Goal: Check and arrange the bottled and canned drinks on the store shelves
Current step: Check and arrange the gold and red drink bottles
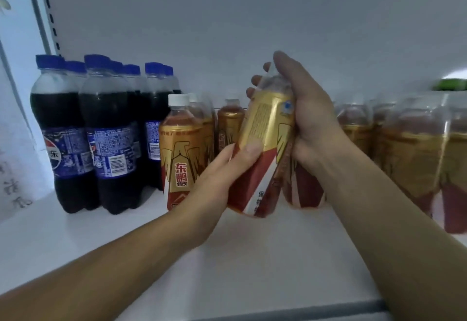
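A gold-and-red energy drink bottle (262,144) is tilted above the white shelf (227,257), its top leaning right. My left hand (225,171) grips its lower part, thumb across the label. My right hand (303,113) wraps round its neck and cap, which are hidden under the fingers. More bottles of the same drink stand behind and beside it: one with a white cap (183,154) to the left, another (228,128) further back, and a blurred row (404,149) on the right.
Several dark cola bottles with blue caps (106,131) stand in a group at the left. A slotted upright (49,15) and side panel bound the shelf's left end. The shelf's front edge (303,313) runs along the bottom.
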Demonstrator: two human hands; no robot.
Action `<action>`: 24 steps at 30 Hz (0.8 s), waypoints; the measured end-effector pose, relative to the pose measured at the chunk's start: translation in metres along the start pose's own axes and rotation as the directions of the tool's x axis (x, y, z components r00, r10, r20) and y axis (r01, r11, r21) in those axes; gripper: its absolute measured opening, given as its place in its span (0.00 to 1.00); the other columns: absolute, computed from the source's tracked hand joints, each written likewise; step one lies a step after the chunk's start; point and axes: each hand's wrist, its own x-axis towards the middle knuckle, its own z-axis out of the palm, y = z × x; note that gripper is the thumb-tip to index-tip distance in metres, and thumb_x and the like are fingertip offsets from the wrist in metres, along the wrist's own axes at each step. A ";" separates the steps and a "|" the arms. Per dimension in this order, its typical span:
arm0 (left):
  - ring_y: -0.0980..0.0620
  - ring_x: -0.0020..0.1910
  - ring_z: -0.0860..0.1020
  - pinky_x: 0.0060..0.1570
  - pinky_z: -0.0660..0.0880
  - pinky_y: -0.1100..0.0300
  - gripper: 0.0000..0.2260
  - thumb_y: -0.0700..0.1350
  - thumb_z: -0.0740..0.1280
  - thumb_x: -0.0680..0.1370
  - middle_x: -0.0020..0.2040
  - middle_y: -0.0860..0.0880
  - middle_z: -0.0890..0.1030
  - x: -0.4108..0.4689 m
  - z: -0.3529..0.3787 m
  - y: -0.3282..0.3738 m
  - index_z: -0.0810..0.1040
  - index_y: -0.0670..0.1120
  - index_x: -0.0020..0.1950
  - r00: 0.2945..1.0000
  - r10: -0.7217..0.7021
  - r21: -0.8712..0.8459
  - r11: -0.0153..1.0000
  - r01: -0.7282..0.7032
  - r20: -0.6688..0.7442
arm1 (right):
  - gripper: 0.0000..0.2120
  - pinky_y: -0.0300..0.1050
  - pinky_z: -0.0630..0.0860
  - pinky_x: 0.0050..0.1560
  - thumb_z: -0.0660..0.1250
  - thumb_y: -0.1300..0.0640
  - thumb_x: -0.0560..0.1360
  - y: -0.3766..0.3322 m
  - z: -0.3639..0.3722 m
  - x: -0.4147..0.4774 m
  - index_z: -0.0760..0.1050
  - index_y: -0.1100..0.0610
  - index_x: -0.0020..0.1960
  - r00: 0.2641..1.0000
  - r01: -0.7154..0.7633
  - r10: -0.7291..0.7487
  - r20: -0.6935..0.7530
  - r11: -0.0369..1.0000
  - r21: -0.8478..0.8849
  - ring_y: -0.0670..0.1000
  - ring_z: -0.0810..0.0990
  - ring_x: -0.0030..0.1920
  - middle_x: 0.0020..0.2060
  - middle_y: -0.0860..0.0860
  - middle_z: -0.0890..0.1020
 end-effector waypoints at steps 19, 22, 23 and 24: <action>0.44 0.45 0.85 0.41 0.81 0.49 0.24 0.60 0.66 0.70 0.52 0.42 0.86 -0.007 0.001 0.011 0.83 0.47 0.58 0.995 -0.099 -0.324 0.941 0.092 -0.005 | 0.19 0.49 0.80 0.47 0.69 0.45 0.75 0.008 -0.001 -0.003 0.71 0.58 0.56 0.974 -0.181 0.149 0.172 0.965 0.188 0.54 0.79 0.40 0.42 0.57 0.79; 0.40 0.43 0.83 0.38 0.82 0.50 0.31 0.64 0.64 0.72 0.54 0.37 0.83 -0.012 -0.002 0.017 0.82 0.42 0.62 0.966 -0.205 -0.459 0.850 0.257 0.161 | 0.23 0.50 0.80 0.52 0.67 0.42 0.74 0.012 -0.003 -0.002 0.77 0.63 0.53 0.953 -0.253 0.215 0.213 0.953 0.167 0.54 0.82 0.44 0.44 0.57 0.82; 0.39 0.44 0.84 0.40 0.82 0.50 0.31 0.65 0.63 0.72 0.55 0.37 0.83 -0.012 -0.001 0.015 0.82 0.42 0.62 0.964 -0.206 -0.434 0.862 0.261 0.170 | 0.22 0.49 0.80 0.52 0.67 0.43 0.75 0.012 -0.003 -0.002 0.78 0.63 0.50 0.956 -0.257 0.224 0.190 0.951 0.170 0.54 0.82 0.44 0.43 0.57 0.83; 0.39 0.46 0.84 0.42 0.83 0.49 0.29 0.64 0.63 0.72 0.55 0.38 0.84 -0.012 0.001 0.014 0.83 0.43 0.61 0.971 -0.193 -0.393 0.889 0.234 0.142 | 0.20 0.49 0.80 0.50 0.67 0.44 0.76 0.012 -0.003 -0.002 0.79 0.62 0.49 0.962 -0.247 0.221 0.162 0.954 0.171 0.54 0.82 0.43 0.42 0.56 0.83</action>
